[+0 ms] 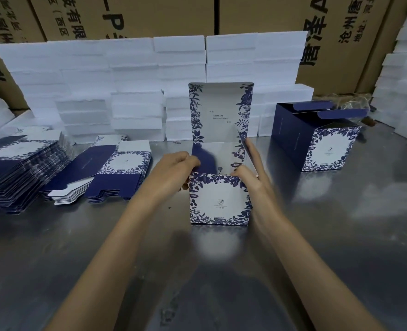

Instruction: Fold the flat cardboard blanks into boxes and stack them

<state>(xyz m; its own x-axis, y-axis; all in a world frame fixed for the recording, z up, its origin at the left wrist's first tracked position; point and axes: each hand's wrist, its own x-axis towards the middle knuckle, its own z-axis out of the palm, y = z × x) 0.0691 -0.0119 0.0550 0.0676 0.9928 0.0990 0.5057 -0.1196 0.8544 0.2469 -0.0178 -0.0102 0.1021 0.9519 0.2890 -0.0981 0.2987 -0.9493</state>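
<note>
Box (219,199) stands upright between both hands (173,168), lid raised.

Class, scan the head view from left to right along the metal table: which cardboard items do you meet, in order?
Tall stack of flat blanks → smaller stack of flat blanks → box being folded → finished box.

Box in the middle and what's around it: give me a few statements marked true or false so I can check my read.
1. The box has its lid upright. True.
2. The left hand rests flat on the table. False: it grips the box's left top edge.
3. The right hand is at the box's right side. True.
4. Flat blanks lie right of the box. False: they lie to its left.
5. A folded box stands to the right. True.
</note>
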